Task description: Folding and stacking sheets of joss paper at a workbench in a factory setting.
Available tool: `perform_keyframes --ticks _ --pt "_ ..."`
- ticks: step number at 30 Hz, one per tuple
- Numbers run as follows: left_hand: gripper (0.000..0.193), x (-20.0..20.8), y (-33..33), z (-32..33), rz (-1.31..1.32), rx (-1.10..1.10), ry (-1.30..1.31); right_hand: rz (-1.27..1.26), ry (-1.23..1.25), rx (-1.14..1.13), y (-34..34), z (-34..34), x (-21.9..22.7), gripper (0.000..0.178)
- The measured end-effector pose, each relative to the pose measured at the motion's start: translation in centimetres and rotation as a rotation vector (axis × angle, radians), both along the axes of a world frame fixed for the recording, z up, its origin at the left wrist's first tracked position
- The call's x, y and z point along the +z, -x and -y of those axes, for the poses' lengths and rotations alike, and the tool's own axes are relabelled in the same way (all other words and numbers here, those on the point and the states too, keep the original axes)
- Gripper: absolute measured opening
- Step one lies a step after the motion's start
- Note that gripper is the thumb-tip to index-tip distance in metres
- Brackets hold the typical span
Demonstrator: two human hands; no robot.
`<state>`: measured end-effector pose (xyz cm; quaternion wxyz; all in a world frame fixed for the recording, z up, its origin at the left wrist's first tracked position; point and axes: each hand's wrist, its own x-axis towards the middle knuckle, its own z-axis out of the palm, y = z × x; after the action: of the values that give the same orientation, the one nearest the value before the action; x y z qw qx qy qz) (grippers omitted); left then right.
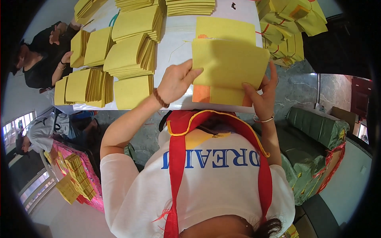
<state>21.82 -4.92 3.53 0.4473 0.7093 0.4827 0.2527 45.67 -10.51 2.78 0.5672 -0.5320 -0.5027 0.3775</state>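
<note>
In both hands I hold a folded yellow paper sheet (230, 63), lifted a little over the near edge of the white table. My left hand (178, 81) pinches its left edge, thumb on top and the other fingers partly hidden. My right hand (264, 95) grips the lower right corner, with its thumb on the front and fingers round the right edge. Under it lies another yellow sheet (226, 27) with an orange patch (201, 94) showing at the lower left. More orange shows at the lower right.
Stacks of folded yellow paper (129, 55) fill the table's left side. Bundles tied with red string (281, 43) stand beyond its right edge. A person in black (43, 59) touches the stacks at the left; another person (43, 129) sits behind. Green wrapped furniture (309, 146) stands at right.
</note>
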Motion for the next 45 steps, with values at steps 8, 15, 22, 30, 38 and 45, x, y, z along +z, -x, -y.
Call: perform_keyframes --ticks 8,15,22,30,38,45 --pt "0.016 -0.8 -0.4 -1.8 0.250 0.073 0.436 0.301 0.229 0.091 -1.5 -1.1 1.2 0.035" --pt "0.014 -1.2 -0.6 -1.9 0.345 0.145 0.531 0.066 0.226 0.019 -0.6 -2.3 -0.1 0.029" --pt "0.022 -0.7 -1.2 -1.7 0.414 0.264 0.543 0.083 0.232 0.002 -0.6 -2.6 -0.6 0.030" --pt "0.036 2.6 -1.9 -1.8 -0.111 0.010 -0.495 0.200 0.251 -0.040 -0.7 -2.7 -1.0 0.030" --pt "0.050 -1.0 -5.4 -1.3 -0.344 -0.325 -0.705 0.331 0.281 -0.042 -0.5 -2.3 0.1 0.032" --pt "0.055 -1.4 -5.3 -1.5 -0.388 -0.350 -0.716 1.125 0.027 0.219 0.0 1.1 0.6 0.051"
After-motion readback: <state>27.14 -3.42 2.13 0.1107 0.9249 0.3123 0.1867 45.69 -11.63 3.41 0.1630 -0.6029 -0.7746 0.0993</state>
